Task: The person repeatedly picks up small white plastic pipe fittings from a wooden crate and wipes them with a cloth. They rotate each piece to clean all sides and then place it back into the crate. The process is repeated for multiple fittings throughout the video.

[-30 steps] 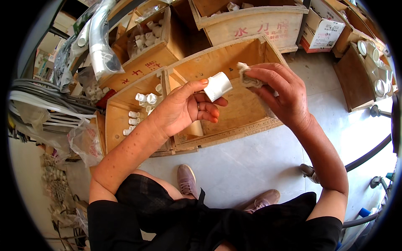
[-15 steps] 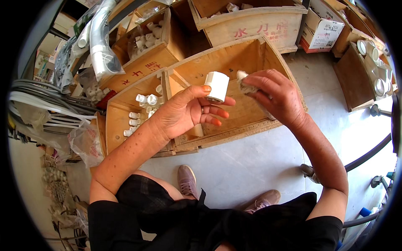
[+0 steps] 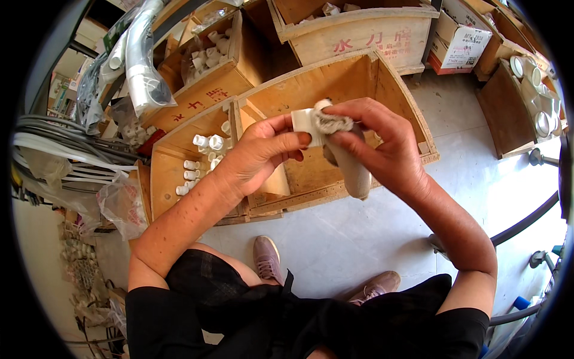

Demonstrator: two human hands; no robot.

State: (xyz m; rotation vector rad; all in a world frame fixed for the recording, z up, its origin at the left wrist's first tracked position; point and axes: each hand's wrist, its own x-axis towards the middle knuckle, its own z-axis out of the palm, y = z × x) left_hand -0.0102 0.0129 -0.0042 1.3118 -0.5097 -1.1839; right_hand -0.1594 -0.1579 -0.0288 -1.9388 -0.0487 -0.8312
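Between the thumb and fingers of my left hand [image 3: 260, 149] is a white plastic pipe fitting [image 3: 304, 124]. My right hand [image 3: 388, 137] pinches a bunched, greyish-white cloth [image 3: 353, 172] and presses part of it against the fitting's right end. The rest of the cloth hangs below my right fingers. Both hands are above a wooden box [image 3: 402, 84] split by a divider. Several small white fittings [image 3: 209, 142] stand and lie in its left compartment, partly hidden by my left forearm.
Behind stand more wooden boxes [image 3: 359, 51] holding white fittings. Plastic-wrapped white pipes [image 3: 143, 84] hang at upper left above bundled grey and white hoses [image 3: 66, 140]. A cardboard carton [image 3: 460, 45] and a box of white fittings [image 3: 508, 116] are at right. Grey floor [image 3: 335, 239] lies below.
My right hand has moved left and brought the cloth onto the fitting. The fitting has turned in my left fingers, which have closed more around it. More of the cloth now hangs in view.
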